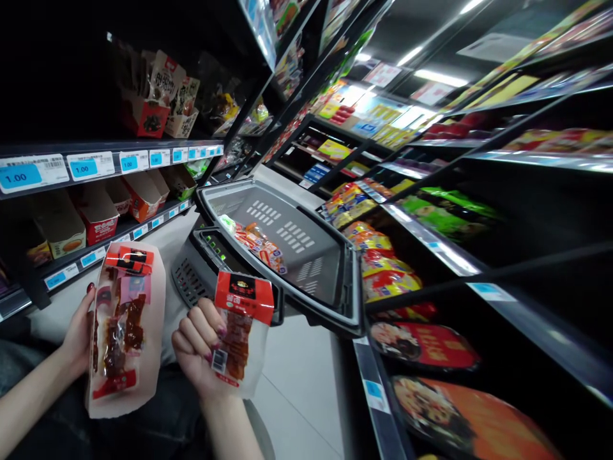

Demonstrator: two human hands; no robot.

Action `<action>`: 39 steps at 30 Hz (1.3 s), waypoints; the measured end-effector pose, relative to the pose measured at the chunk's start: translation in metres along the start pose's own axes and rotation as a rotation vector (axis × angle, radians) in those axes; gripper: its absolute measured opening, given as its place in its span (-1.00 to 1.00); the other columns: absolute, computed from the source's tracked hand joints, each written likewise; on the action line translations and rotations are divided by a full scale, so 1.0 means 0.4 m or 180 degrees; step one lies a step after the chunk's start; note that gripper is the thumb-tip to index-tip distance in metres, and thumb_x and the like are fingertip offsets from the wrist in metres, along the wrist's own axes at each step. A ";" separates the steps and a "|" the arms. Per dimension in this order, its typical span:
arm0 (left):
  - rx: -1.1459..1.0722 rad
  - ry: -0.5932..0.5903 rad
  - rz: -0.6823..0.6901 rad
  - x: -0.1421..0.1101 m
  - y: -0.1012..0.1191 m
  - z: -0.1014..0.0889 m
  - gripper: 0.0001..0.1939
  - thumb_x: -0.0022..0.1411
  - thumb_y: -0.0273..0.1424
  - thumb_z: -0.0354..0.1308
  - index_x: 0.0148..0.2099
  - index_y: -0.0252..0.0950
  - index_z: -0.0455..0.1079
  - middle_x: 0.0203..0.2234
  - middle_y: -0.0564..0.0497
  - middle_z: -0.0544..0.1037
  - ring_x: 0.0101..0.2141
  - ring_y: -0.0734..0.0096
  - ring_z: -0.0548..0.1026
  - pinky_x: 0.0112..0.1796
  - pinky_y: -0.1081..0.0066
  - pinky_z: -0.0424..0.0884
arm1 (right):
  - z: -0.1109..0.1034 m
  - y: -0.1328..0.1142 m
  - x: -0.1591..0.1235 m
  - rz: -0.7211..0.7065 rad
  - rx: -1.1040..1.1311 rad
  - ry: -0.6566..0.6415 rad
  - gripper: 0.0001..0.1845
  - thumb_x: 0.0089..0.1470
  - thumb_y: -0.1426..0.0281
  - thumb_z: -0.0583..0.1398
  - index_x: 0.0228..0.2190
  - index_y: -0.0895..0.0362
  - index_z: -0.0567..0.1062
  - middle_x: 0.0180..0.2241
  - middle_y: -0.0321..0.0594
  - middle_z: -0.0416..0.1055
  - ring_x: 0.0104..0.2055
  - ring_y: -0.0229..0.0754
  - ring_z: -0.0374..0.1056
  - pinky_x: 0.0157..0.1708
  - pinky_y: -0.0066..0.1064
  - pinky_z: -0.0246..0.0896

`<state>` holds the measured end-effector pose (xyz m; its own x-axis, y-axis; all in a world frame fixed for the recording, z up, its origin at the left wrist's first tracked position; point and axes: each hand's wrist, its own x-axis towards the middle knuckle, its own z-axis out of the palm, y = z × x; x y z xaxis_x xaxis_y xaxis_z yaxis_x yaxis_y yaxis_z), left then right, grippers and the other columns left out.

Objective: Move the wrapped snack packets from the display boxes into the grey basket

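My left hand (pixel 80 335) grips the side of a pale open-topped carton (pixel 156 358). Inside it lie red-topped clear packets (pixel 129 326) of brown meat-like snack. Closed around the left edge of one such snack packet (pixel 239 342) is my right hand (pixel 198 342), to the right of the carton. This packet has a red header, a clear window and a small barcode. Just beyond both hands stands a grey shopping basket (pixel 316 262), with several colourful snack packs (pixel 261 246) in it.
On the left, a shelf with price tags (pixel 90 166) holds small snack cartons (pixel 148 118), and more cartons (pixel 98 214) stand on the level below. Along the right run shelves of yellow and red bags (pixel 387 271) and red-lidded bowls (pixel 426 345). Light floor tiles (pixel 301 390) show below the basket.
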<state>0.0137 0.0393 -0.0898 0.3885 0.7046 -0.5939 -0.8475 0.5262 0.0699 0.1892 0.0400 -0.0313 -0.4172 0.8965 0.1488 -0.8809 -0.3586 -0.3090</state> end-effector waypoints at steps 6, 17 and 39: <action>0.0311 0.0167 0.0066 -0.001 -0.003 0.001 -0.39 0.33 -0.14 -0.20 -0.48 -0.36 0.54 -0.69 -0.08 0.56 -0.34 0.17 0.61 -0.04 0.15 0.39 | 0.003 -0.002 -0.003 -0.0013 0.0060 0.0129 -0.47 0.04 0.44 0.22 -0.66 0.11 -0.05 -0.72 -0.55 -0.13 -0.71 -0.43 -0.33 -0.64 -0.57 -0.17; 0.0394 0.0233 0.0239 0.003 -0.003 0.004 -0.38 0.35 -0.18 -0.21 -0.47 -0.40 0.55 -0.61 -0.12 0.62 -0.42 0.18 0.62 -0.09 0.16 0.43 | 0.007 -0.003 0.006 -0.0239 0.0047 0.0642 -0.56 0.02 0.45 0.24 -0.65 0.11 0.08 -0.70 -0.54 -0.11 -0.68 -0.41 -0.26 -0.63 -0.58 -0.11; 0.0569 -0.0154 0.0201 -0.027 -0.004 0.034 -0.34 0.35 -0.17 -0.24 -0.62 -0.36 0.45 -0.77 -0.02 0.52 -0.74 0.43 0.44 -0.55 0.45 0.39 | 0.132 -0.374 0.051 -0.3281 -0.7602 0.4250 -0.65 -0.06 0.41 0.18 -0.77 0.07 0.24 -0.68 -0.25 0.22 -0.47 -0.15 0.29 -0.41 -0.24 -0.05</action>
<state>0.0160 0.0373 -0.0726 0.3570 0.7587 -0.5449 -0.7948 0.5532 0.2496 0.3008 0.0983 0.0675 0.4685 0.4762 0.7441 0.8834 -0.2617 -0.3888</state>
